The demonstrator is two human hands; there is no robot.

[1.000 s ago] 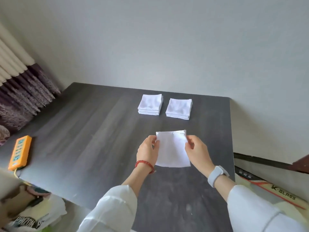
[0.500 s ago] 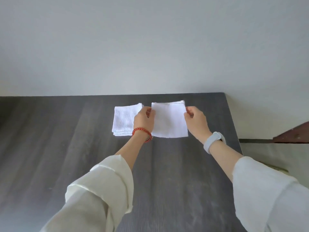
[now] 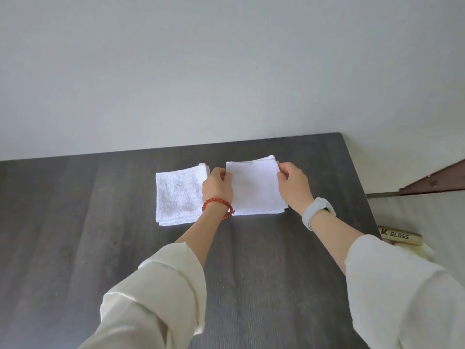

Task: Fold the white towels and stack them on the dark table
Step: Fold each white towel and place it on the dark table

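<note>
Resting between pinching hands, folded towel.

I see a folded white towel lying flat atop the right stack, and a left stack just beside it, both far on the dark surface.

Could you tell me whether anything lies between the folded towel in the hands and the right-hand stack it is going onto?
Nothing visible does. The left hand and right hand pinch the folded towel by its far corners, directly over the right stack. The left stack lies beside it on the dark table, off the path.
</note>
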